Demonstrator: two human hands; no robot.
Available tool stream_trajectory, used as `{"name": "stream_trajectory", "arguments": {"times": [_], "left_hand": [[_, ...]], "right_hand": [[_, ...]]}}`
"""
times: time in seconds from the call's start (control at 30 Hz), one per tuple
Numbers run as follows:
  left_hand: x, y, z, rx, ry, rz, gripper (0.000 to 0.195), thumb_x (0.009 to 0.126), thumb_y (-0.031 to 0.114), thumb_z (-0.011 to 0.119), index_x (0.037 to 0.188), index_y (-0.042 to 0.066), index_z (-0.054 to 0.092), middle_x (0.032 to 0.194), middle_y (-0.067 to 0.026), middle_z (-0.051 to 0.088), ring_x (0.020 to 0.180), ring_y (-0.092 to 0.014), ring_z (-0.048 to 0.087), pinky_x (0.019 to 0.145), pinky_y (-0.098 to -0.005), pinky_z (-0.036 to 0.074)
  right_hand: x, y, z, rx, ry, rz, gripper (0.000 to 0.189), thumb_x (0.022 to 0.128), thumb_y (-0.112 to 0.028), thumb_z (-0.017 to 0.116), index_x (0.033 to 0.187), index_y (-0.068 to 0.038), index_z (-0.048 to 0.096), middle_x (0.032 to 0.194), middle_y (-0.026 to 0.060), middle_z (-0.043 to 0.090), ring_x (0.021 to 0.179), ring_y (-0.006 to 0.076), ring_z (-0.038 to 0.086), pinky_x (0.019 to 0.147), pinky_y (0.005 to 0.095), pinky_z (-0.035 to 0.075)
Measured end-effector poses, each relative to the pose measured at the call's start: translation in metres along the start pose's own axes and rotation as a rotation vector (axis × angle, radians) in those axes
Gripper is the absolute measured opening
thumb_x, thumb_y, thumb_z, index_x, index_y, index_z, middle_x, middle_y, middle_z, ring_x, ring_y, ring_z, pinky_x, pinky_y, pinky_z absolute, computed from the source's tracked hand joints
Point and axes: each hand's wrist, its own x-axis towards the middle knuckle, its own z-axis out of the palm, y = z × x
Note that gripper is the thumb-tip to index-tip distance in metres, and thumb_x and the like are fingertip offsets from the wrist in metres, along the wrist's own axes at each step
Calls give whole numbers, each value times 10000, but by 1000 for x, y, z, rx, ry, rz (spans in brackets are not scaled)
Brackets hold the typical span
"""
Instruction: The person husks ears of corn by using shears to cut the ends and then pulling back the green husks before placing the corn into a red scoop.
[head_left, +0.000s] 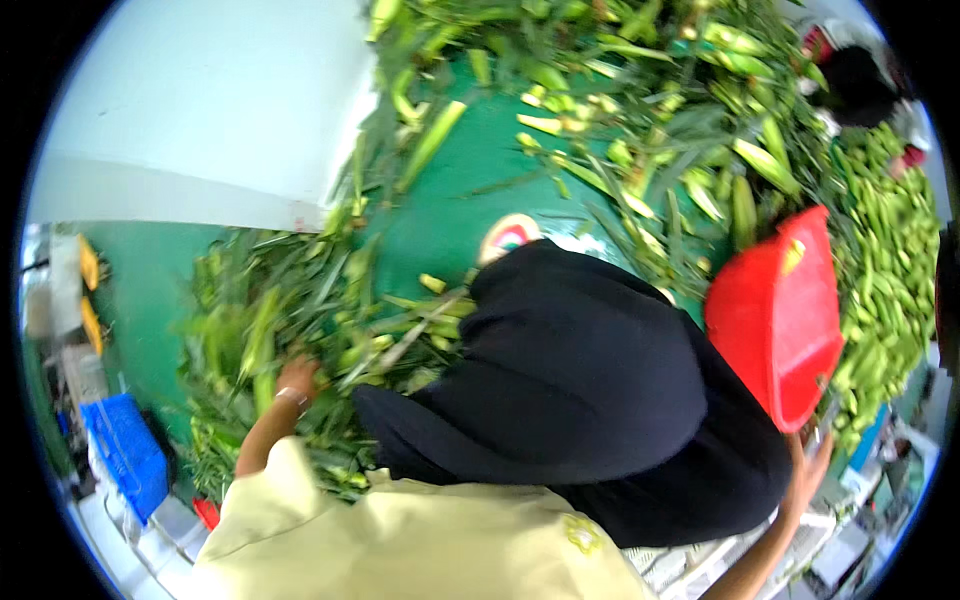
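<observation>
My left hand (301, 377), with a band at the wrist, reaches down into a heap of green corn husks and leaves (259, 315) on my left. Its fingers are partly hidden among the leaves, and I cannot tell whether they grip any. On the other side, my right hand (808, 471) is at the lower end of a tilted red plastic scoop or basin (772, 322). Blur hides whether it grips the rim or only rests near it. My lap in dark cloth (577, 375) lies between the two hands.
A white pillar (202, 105) rises at upper left. More husks and leaves (675, 127) spread over the green floor (450, 202). A heap of green pods (885, 285) lies at right, with another person (859, 82) beyond. A blue bag (129, 450) stands at far left.
</observation>
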Motion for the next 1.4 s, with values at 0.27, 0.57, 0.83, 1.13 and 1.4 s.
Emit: {"name": "stream_trajectory", "arguments": {"times": [0.27,0.57,0.83,1.13,1.4], "left_hand": [[35,-52,-106,86,-35,-375,741,798,609,495,1310,77,429,1417,-122,332,1318,-336,274,1032,-493,304],[93,440,-348,-79,764,1039,542,774,353,632,1239,124,473,1218,-184,496,1114,-374,484,932,-441,401],[162,658,-367,155,523,881,734,726,563,605,1339,217,396,1448,-96,246,1357,-351,127,1005,-696,124],[171,355,-258,251,718,737,290,727,239,641,931,36,604,1179,-162,456,1110,-398,389,887,-500,391],[-52,-5,26,490,-544,-230,471,849,300,519,1279,110,487,1427,-153,252,1320,-401,153,993,-465,352]], "right_hand": [[150,-132,132,-617,-511,-292,531,650,-295,649,1040,46,530,913,263,606,893,373,594,812,432,450],[329,-47,337,-395,-67,147,719,621,-361,693,1188,17,460,1242,229,428,1177,388,415,987,424,371],[343,-33,386,-453,-16,313,703,654,-309,704,1226,-1,437,1418,81,277,1242,373,300,965,471,385],[156,-128,496,-328,-574,-125,636,687,-80,655,1259,47,405,1414,184,250,1225,412,298,959,549,333],[41,-224,499,-315,-1410,-694,536,683,-82,623,1188,38,486,1291,224,348,1208,398,350,994,585,305]]}}
